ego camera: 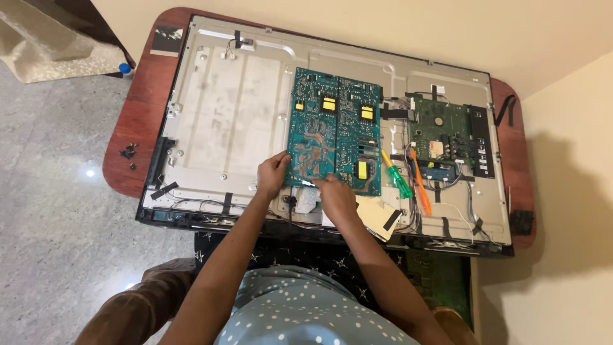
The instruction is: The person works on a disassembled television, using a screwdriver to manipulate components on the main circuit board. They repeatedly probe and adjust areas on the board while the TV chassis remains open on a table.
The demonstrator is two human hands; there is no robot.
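Teal circuit board (334, 131) pinched at its near edge by both hands: left hand (272, 174) curled around the near-left corner, right hand (336, 197) pressing fingertips on the bottom edge. Long axis running away from the fingers, across the grey metal panel back (230, 115). Right of the fingers, green screwdriver (397, 177) and orange screwdriver (420, 183).

A single head-worn view is given, looking steeply down from above the person's lap. The whole tabletop (128, 134) is taken in from moderate distance, with grey floor (45, 211) at left and, apparently, a wall (562, 191) at right.
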